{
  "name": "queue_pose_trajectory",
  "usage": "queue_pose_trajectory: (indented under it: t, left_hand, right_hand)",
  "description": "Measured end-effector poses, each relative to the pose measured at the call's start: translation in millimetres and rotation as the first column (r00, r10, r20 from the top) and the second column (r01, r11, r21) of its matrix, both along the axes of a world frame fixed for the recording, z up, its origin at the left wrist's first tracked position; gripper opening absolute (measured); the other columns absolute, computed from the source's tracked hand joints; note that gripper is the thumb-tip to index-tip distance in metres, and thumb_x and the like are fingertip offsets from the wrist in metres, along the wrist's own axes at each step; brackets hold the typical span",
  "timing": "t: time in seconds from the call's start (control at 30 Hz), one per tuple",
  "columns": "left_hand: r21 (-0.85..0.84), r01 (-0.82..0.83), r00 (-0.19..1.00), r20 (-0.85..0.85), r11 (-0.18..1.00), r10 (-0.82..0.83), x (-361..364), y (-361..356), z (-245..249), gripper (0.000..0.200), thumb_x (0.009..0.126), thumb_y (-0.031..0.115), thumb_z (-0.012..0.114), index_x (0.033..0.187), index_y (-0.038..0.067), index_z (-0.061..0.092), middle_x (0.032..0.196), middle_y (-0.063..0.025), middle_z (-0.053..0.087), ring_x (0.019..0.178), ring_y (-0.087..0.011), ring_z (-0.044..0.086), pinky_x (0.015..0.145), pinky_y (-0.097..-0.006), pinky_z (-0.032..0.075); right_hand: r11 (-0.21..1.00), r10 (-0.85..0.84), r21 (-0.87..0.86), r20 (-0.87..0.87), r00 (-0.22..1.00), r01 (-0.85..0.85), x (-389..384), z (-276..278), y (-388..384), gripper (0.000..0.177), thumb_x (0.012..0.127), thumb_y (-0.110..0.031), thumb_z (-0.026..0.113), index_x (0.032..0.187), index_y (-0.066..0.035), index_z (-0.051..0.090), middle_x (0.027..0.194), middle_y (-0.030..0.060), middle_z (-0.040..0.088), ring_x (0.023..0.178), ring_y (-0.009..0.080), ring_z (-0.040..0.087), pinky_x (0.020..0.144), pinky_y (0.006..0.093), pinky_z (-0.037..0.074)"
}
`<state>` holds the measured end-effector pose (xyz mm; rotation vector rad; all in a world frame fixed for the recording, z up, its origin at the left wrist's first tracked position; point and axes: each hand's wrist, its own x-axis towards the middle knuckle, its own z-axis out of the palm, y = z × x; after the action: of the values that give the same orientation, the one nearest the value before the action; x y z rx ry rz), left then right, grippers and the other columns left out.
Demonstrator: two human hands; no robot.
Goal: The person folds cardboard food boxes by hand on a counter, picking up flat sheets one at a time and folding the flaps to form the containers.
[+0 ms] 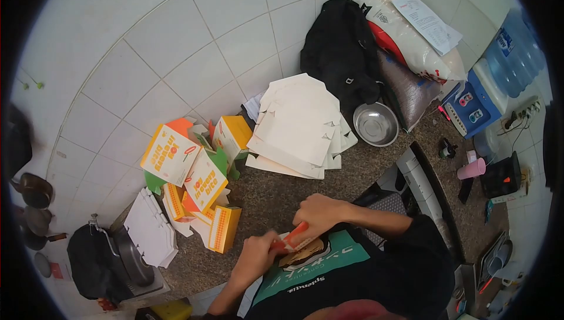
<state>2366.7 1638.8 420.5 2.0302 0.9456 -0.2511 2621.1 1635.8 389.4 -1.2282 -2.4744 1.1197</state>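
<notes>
Close to my body, my left hand (257,256) and my right hand (320,215) both grip an orange cardboard box (289,241), seen edge-on and partly covered by my fingers. Left of my hands lie several folded yellow and white food boxes with orange and green flaps; one printed box (170,154) rests at the back of the pile. A small yellow box (224,229) is the nearest of them to my left hand. Beyond my right hand is a stack of flat white cardboard blanks (296,123).
More white blanks (151,229) lean by the sink (134,255) at left. A metal bowl (376,124), black bag (343,50) and large sack (405,26) stand at the back. To the right are a stove (414,170), pink cup (472,169) and water dispenser (473,103).
</notes>
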Motion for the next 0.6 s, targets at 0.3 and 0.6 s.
queue_pose_trajectory:
  t: [0.3, 0.6]
  left_hand:
    - [0.874, -0.247, 0.967, 0.252, 0.418, 0.044, 45, -1, 29, 0.056, 0.077, 0.000, 0.079, 0.122, 0.004, 0.046, 0.131, -0.0260, 0.053, 0.114, -0.0395, 0.062, 0.079, -0.0449, 0.055]
    - [-0.151, -0.652, 0.380, 0.783, 0.743, 0.492, 77, -6, -53, 0.061, 0.094, 0.004, 0.065, 0.146, -0.007, 0.036, 0.134, -0.0228, 0.051, 0.123, -0.0269, 0.056, 0.084, -0.0345, 0.057]
  right_hand:
    - [0.981, -0.107, 0.137, -0.221, 0.970, 0.139, 16, 0, 0, 0.027, 0.099, -0.027, 0.065, 0.091, -0.002, 0.073, 0.074, 0.0156, 0.071, 0.064, 0.0290, 0.069, 0.058, 0.0367, 0.051]
    - [0.761, -0.575, -0.394, -0.777, 0.255, 0.516, -28, 3, -6, 0.038, 0.100, -0.006, 0.061, 0.136, -0.002, 0.047, 0.108, 0.0108, 0.074, 0.097, 0.0142, 0.071, 0.080, 0.0267, 0.054]
